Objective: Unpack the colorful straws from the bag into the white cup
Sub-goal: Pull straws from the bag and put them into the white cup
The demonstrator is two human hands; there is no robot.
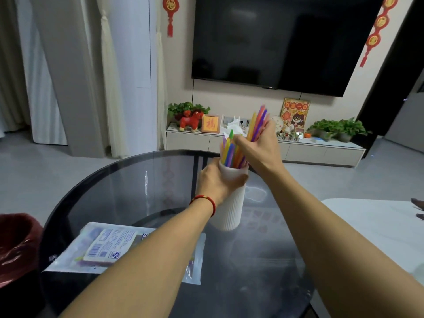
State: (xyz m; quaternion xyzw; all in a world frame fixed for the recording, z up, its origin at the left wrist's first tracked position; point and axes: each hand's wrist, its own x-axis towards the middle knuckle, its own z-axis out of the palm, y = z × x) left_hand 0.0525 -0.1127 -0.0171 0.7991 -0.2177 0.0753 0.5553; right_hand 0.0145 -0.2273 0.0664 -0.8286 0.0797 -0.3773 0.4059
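over the dark glass counter (pixel 128 193) the left hand (pixel 214 182) wraps the ribbed white cup (pixel 230 210), tipped slightly, while the right hand (pixel 259 150) pinches a bundle of colorful straws (pixel 258 123) at mid-length. these look light, thin, springy and slippery, so gripping near the middle seems wisest. their long axis runs steeply upward, leaning right, lower ends entering the cup. the bag (pixel 110 246) lies flat nearby.

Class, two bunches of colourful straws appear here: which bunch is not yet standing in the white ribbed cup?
The bunch gripped in the right hand, colourful straws raised above the white ribbed cup; the other bunch already stands inside.
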